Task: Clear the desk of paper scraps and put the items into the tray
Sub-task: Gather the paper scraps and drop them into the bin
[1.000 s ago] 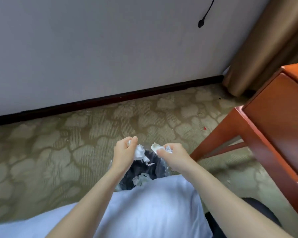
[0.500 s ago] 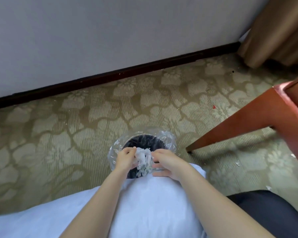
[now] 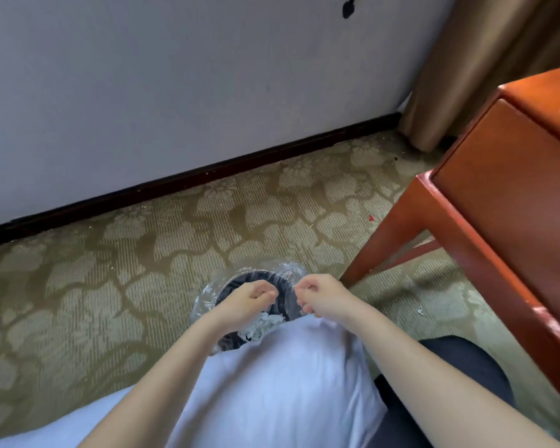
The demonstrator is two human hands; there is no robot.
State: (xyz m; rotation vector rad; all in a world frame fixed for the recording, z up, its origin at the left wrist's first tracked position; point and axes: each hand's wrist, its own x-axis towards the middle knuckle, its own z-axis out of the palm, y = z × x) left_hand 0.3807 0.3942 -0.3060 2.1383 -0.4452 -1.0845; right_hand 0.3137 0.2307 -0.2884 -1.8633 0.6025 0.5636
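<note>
1. White paper scraps (image 3: 263, 322) lie inside the plastic-lined bin (image 3: 290, 270) on the carpet (image 3: 136, 273) beside the desk (image 3: 514, 195).
2. My left hand (image 3: 244, 302) and right hand (image 3: 322, 297) hover above it, fingers curled, holding nothing.

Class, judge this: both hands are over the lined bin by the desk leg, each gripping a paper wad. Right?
No. The head view shows left hand and right hand over the bin by the desk leg, but gripping nothing; the paper scraps lie in the bin.

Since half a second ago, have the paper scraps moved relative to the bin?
Yes. The paper scraps, earlier bunched up at the rim of the bin, have dropped down and now lie inside it.
</note>
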